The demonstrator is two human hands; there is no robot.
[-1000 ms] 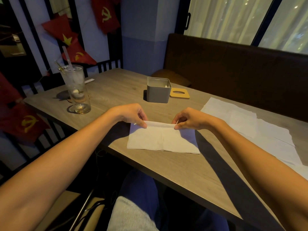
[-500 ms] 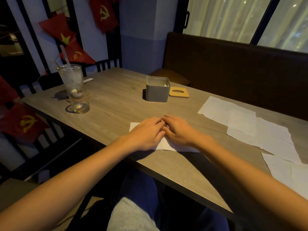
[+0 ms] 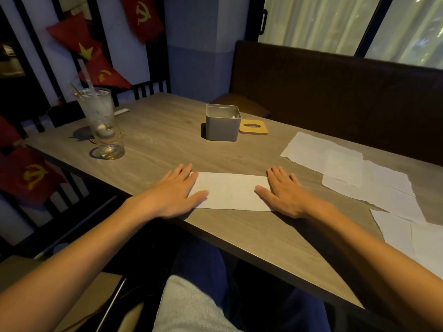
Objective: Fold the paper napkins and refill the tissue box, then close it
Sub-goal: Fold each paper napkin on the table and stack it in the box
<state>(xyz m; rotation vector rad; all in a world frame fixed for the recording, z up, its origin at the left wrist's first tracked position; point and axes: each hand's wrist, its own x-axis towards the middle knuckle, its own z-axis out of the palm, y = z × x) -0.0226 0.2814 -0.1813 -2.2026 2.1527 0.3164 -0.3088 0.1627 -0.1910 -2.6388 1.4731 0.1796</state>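
Observation:
A white paper napkin (image 3: pixel 230 190), folded into a long strip, lies flat near the table's front edge. My left hand (image 3: pixel 173 194) rests palm down on its left end, fingers spread. My right hand (image 3: pixel 282 192) lies flat on its right end in the same way. Neither hand grips anything. Behind the napkin stands the grey tissue box (image 3: pixel 222 123), open at the top, with a bit of white tissue showing inside. Its wooden lid (image 3: pixel 253 127) with an oval slot lies on the table just right of the box.
Several unfolded white napkins (image 3: pixel 347 173) are spread over the right side of the wooden table (image 3: pixel 167 140). A tall glass with ice and a straw (image 3: pixel 103 123) stands at the left. A dark bench back runs behind the table.
The napkin's far edge was folded over toward me, then both hands met at its middle. They have since slid apart to its two ends, pressing it flat.

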